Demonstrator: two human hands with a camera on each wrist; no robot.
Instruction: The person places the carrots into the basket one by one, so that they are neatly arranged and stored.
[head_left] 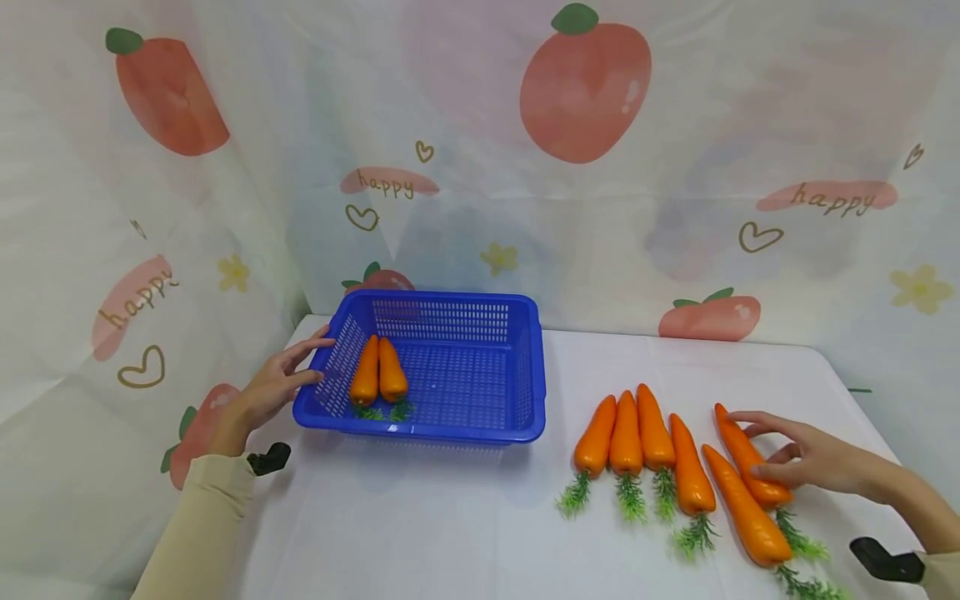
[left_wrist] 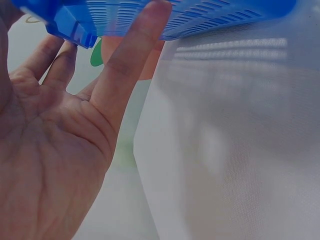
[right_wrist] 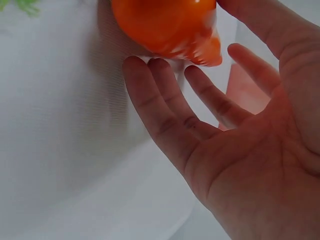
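Two orange plastic carrots point(head_left: 378, 371) lie in the blue slotted plastic basket point(head_left: 480, 310); six remain on the white surface point(head_left: 420, 517). My left hand point(head_left: 273, 387) steadies the basket's rim, fingers straight. My right hand point(head_left: 813, 458) rests on the rightmost carrot point(head_left: 738, 450), fingers apart, seemingly not yet gripping.

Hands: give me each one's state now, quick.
Left hand: open, straight fingers touching the blue basket at its left rim.
Right hand: open, fingers resting on the rightmost carrot.
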